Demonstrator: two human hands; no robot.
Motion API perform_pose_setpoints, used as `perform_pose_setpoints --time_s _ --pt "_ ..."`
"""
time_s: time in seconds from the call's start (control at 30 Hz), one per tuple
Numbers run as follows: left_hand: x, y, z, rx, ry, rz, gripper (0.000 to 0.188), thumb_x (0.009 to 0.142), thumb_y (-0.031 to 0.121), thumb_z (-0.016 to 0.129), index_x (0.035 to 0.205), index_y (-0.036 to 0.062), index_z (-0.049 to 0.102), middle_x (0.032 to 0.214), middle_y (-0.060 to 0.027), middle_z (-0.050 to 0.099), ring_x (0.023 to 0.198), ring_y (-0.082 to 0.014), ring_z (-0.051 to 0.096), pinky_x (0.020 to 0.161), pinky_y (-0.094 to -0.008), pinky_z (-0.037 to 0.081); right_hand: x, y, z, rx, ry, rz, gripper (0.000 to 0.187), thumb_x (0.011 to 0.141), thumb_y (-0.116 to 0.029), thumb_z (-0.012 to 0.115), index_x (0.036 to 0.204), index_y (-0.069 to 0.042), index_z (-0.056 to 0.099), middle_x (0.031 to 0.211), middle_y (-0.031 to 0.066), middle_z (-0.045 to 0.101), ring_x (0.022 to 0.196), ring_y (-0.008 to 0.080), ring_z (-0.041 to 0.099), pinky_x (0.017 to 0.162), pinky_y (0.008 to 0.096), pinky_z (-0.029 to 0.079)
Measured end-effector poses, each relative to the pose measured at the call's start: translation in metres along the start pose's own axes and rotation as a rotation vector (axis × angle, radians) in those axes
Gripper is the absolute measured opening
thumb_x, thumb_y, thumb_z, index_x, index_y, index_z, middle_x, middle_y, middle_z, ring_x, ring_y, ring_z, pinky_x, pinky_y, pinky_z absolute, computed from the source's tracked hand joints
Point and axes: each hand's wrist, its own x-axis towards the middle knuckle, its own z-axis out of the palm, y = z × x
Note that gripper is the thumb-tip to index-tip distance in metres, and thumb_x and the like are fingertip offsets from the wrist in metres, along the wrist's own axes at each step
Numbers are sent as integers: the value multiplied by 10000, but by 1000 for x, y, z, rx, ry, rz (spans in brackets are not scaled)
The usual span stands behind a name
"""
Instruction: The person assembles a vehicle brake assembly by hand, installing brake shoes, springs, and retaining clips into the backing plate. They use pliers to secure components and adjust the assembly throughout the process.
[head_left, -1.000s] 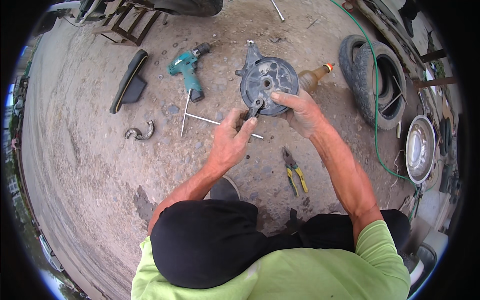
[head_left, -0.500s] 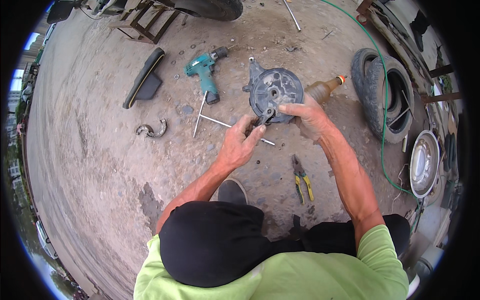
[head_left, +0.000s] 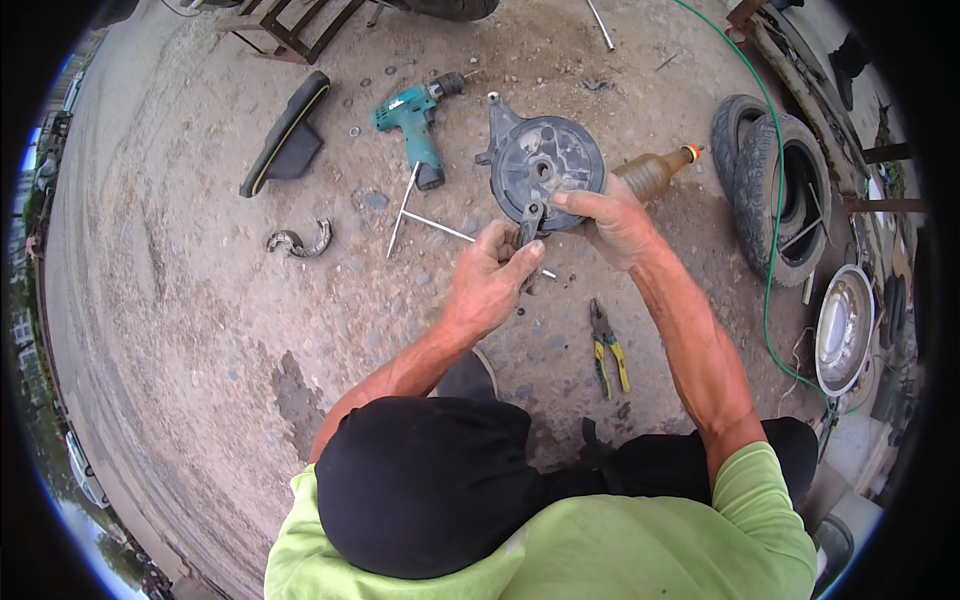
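A round dark grey brake drum plate (head_left: 530, 150) with an arm sticking up at its upper left is held off the ground. My right hand (head_left: 615, 218) grips its lower right rim, thumb on the face. My left hand (head_left: 492, 275) pinches the small metal lever (head_left: 531, 222) at the plate's lower edge between thumb and fingers. Behind the plate a brown plastic bottle (head_left: 650, 176) with a red and yellow cap lies on its side. Below the hands, yellow-handled pliers (head_left: 608, 350) lie on the ground.
Left of the plate lie a teal cordless drill (head_left: 412, 125), a T-handle wrench (head_left: 404, 212), a pair of curved brake shoes (head_left: 298, 240) and a black padded part (head_left: 287, 140). To the right are tyres (head_left: 785, 190), a green hose (head_left: 779, 240) and a metal basin (head_left: 845, 330).
The lever in my left hand has swung to point more steeply downward, and that hand has shifted slightly right. The plate has moved a little left; my right hand keeps its grip.
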Motion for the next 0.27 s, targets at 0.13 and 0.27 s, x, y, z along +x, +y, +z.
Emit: perform_pose_setpoints --time_s 0.13,0.27 --pt "-1 2 7 -128 2 -40 408 1036 362 717 1157 -13 611 834 -30 634 644 -76 564 523 -240 469 -2 6 3 -54 0 -125 641 871 -150 762 1442 7 519 1303 85 665 1210 199 640 1083 394 501" --pt "-1 -5 10 -81 34 61 354 1038 295 715 1166 -19 616 824 -23 649 640 -70 554 548 -263 491 -4 6 5 -63 17 -178 646 869 -145 760 1446 9 515 1316 84 661 1223 196 634 1105 397 482"
